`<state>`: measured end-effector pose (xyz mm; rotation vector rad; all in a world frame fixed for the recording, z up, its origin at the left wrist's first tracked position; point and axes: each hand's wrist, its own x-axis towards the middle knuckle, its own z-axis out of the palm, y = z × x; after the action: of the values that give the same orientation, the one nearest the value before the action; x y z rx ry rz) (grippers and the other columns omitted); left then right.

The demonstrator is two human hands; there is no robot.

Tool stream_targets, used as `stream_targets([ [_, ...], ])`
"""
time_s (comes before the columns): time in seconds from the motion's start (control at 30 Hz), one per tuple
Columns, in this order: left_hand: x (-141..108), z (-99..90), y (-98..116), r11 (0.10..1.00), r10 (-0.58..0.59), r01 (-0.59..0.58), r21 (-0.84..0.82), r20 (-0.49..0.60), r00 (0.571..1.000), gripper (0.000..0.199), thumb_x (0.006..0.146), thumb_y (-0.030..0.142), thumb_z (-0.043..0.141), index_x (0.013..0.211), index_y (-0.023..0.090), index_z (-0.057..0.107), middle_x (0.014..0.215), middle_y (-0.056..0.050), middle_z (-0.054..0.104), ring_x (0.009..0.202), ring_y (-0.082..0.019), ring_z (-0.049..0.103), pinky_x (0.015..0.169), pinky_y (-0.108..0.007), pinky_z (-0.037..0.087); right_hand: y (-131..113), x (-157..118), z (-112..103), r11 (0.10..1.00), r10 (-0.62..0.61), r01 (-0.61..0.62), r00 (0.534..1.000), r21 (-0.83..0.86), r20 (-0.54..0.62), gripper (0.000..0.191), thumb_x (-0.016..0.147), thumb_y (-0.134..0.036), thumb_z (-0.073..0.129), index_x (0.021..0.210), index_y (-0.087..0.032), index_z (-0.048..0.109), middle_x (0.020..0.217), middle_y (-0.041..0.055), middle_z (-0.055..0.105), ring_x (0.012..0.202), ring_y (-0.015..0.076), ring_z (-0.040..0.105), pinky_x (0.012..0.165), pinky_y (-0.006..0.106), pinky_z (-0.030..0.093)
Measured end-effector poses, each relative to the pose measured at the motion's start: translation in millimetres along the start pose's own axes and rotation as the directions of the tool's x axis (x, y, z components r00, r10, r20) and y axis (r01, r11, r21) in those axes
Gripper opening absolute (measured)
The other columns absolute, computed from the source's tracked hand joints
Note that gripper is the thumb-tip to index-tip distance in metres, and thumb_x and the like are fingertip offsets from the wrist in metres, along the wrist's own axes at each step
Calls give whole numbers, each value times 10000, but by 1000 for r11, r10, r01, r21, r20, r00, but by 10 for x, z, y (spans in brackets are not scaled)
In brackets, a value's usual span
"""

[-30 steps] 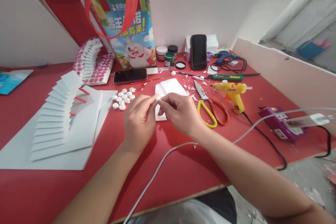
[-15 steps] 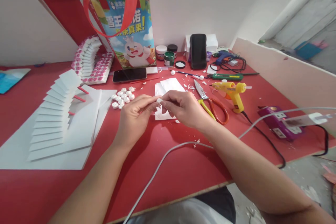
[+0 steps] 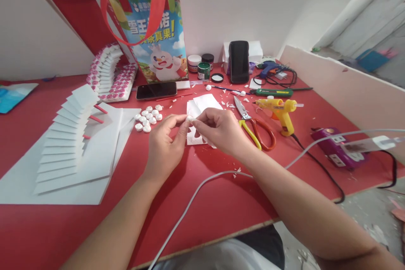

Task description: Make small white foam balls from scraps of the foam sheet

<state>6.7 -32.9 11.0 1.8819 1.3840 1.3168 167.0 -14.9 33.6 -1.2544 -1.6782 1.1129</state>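
Note:
Between the fingertips of both hands is a small white paper rosette (image 3: pixel 190 118), partly covered by the fingers. My left hand (image 3: pixel 168 139) pinches it from the left with thumb and forefinger. From the right, the thumb and fingers of my right hand (image 3: pixel 220 127) close on it too. Beneath the hands lies white paper (image 3: pixel 207 103) with cut-out gaps along its near part. Left of my left hand, several finished-looking white rosettes (image 3: pixel 148 116) sit in a cluster on the red table (image 3: pixel 202 215).
At left stands a fanned white stair model (image 3: pixel 60 147) with red sticks. Scissors (image 3: pixel 256 128), a yellow glue gun (image 3: pixel 280 112) and a purple box (image 3: pixel 338 147) lie to the right. A grey cable (image 3: pixel 202 183) crosses in front. Phone (image 3: pixel 156 90), paint jars (image 3: pixel 203 70) and bag (image 3: pixel 158 46) are behind.
The fingers have shifted around the small white rosette, which has moved slightly left and up. My left thumb and forefinger are spread in a rounder pinch. The table objects stay put.

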Motion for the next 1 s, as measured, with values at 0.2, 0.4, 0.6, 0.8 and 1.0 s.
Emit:
stream_targets([
  [0.2, 14, 42, -27, 948, 255, -233, 218, -77, 964, 197, 968, 273, 531, 990, 190, 709, 944, -77, 734, 891, -198, 678, 850, -332, 539, -11, -36, 74, 997, 8, -4, 999, 71, -50, 308, 898, -371, 626, 670, -168, 591, 548, -2, 622, 466, 85, 526, 495, 221, 397],
  [0.4, -45, 93, -58, 898, 366, -329, 293, -80, 927, 285, 978, 183, 488, 1159, 181, 709, 1062, -107, 754, 988, -209, 703, 900, -349, 548, -34, -40, 18, 999, -38, 39, 999, 33, -39, 301, 911, -376, 632, 702, -160, 623, 588, -5, 620, 509, 90, 565, 550, 220, 432],
  [0.6, -9, 4, -17, 994, 106, -103, 37, -84, 991, 162, 926, 296, 630, 1000, 241, 763, 999, -30, 777, 932, -204, 720, 885, -353, 574, -57, -34, -94, 991, -108, 113, 992, -77, 69, 278, 943, -364, 593, 762, -158, 640, 679, 8, 648, 576, 91, 560, 593, 225, 416],
  [0.8, 49, -76, -34, 991, 12, 0, -131, 91, 996, 180, 925, 338, 632, 1012, 248, 761, 1020, -28, 767, 959, -202, 704, 871, -324, 558, -39, -20, -109, 976, -155, 172, 979, -135, 133, 227, 960, -318, 568, 821, -157, 648, 733, 21, 658, 629, 99, 559, 613, 227, 409],
  [1.0, 10, -17, -9, 997, 12, -8, -74, 56, 998, 200, 959, 326, 569, 1045, 209, 707, 1041, -56, 736, 966, -199, 672, 878, -324, 526, -24, -2, -92, 994, -60, 67, 995, -86, 82, 279, 904, -401, 647, 776, -153, 651, 618, 0, 633, 562, 105, 588, 558, 227, 417],
])
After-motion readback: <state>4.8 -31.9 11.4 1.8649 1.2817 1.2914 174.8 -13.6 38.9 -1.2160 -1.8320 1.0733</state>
